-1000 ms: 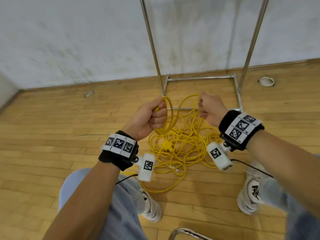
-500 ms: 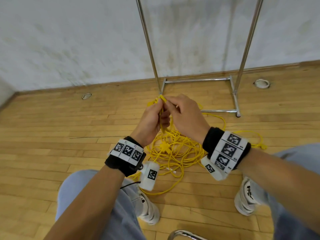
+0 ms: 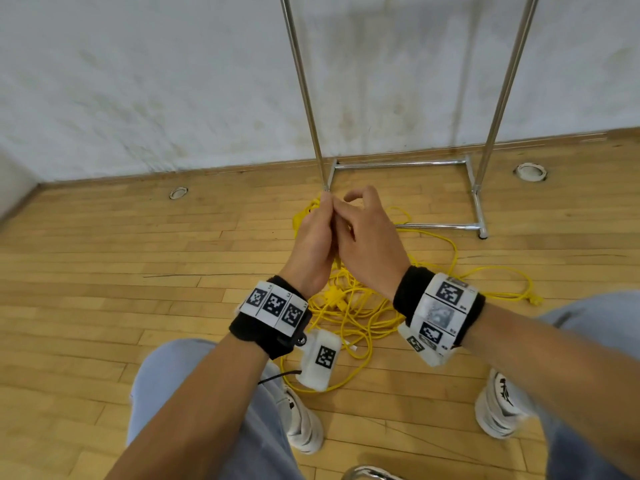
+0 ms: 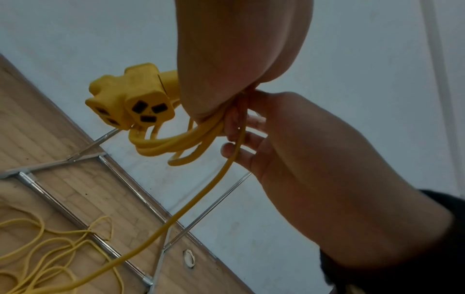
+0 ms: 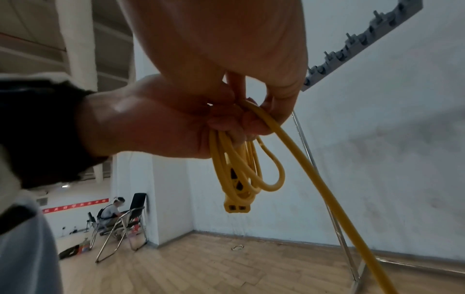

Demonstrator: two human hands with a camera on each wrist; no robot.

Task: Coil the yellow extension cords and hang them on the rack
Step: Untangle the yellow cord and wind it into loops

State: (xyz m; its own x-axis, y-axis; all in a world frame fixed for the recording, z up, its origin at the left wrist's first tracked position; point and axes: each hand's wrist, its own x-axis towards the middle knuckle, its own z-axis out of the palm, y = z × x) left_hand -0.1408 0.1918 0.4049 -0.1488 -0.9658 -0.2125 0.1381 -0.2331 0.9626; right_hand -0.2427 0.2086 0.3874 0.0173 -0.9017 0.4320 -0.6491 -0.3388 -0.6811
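Now | left hand clamped on coiled yellow cord | right hand touching it, pinching the free run | slack trails down-right to floor pile | rack just ahead

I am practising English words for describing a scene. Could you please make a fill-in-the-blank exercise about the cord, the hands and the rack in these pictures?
1. The left hand holds several loops of yellow extension cord and its socket block, which has ___ outlet faces.
2. Most of the cord still lies tangled on the ___ floor.
3. The right hand lays a strand against the left hand's ___.
4. The chrome metal rack stands against a ___ wall.

Missing words: three; wooden; grip; white
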